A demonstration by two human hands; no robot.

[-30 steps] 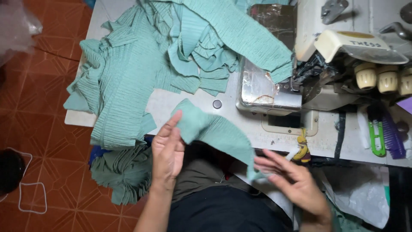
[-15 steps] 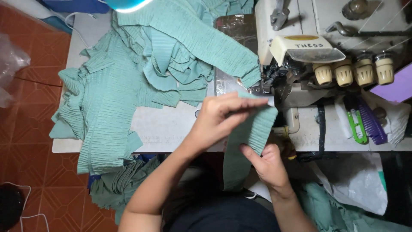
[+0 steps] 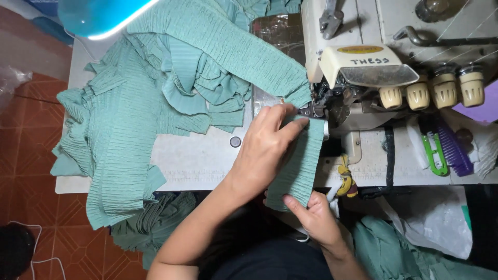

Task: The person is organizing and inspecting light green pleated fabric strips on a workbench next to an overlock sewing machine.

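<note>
Green ribbed fabric strip [image 3: 300, 166] lies at the presser foot of the cream overlock sewing machine [image 3: 363, 67] on the table [image 3: 202, 161]. Left hand [image 3: 267, 142] presses its top edge flat, fingertips close to the needle — a slip risks a prick; right hand [image 3: 316, 220] pinches the lower end — uneven tension could skew the seam.

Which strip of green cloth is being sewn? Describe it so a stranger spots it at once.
Start at the cream sewing machine on the white table. The green strip runs from its presser foot toward the person, pinned by the left hand, its lower end pinched by the right hand. Unlike the heaped pile, it lies single and flat.
</note>
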